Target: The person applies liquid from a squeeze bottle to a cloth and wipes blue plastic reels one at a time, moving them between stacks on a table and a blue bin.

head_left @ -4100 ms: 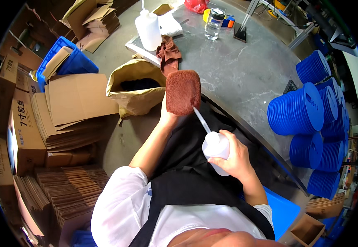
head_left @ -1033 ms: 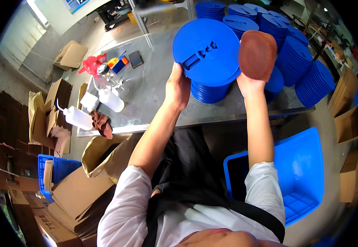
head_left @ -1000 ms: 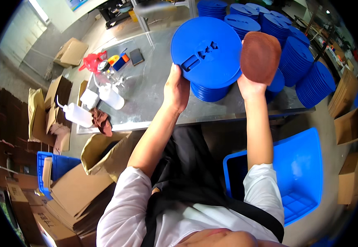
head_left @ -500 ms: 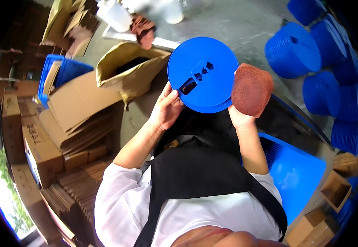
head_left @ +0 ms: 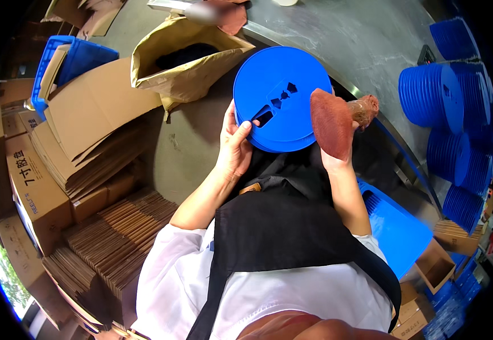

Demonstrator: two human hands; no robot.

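In front of my chest is a blue plastic reel [head_left: 283, 68], its round face with cut-out openings turned up toward me. My left hand [head_left: 236, 144] is closed on the reel's lower left rim; its thumb lies on the face and a fingertip shows through the long opening. At the reel's right edge, my right hand [head_left: 337, 161] is closed under a reddish-brown fuzzy pad [head_left: 331, 122], which hides most of the fingers. A tape-wrapped brown lump [head_left: 364, 110] sticks out beyond the pad; whether they are one piece I cannot tell.
Blue reels [head_left: 430, 96] stand stacked on the grey worktop [head_left: 365, 48] at right. A blue bin [head_left: 396, 229] is beside my right arm. An open yellowish sack [head_left: 187, 79] lies ahead-left. Flattened cartons [head_left: 121, 238] and boxes [head_left: 36, 181] fill the left side.
The pad has turned from face-on to more edge-on and moved slightly left against the reel, showing the lump behind it. My view has shifted; the left hand keeps its hold.
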